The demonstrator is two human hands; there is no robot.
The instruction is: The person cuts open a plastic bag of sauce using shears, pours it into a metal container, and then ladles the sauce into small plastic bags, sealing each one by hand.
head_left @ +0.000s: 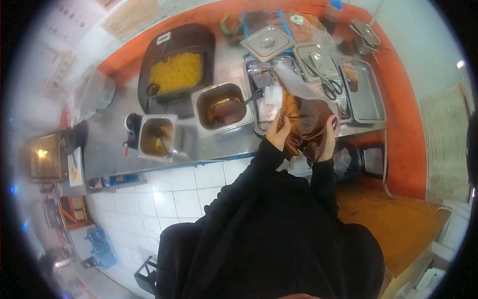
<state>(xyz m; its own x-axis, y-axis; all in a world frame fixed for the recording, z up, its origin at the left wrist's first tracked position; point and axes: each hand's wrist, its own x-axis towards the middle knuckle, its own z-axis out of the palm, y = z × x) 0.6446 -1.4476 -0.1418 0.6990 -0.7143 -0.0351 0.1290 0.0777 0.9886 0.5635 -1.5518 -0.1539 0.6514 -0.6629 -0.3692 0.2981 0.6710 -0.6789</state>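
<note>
A brown, translucent plastic bag [306, 124] is held up between my two hands at the front edge of the steel counter. My left hand [279, 132] grips its left side with bent fingers. At its right side, my right hand [329, 139] has its fingers closed on the plastic. Whitish sheet material [296, 82] rises from the top of the bag. Just behind it lies a metal tray [251, 102] with white and clear packets. Scissors [328, 85] rest on a lidded steel container [311, 62] to the right.
On the steel counter [109, 144] stand a dark tray of yellow food [177, 70], a steel pan of brown sauce [221, 107] and a smaller pan [156, 137]. An empty-looking steel tray [363, 92] is at the right. A pot [99, 89] stands far left.
</note>
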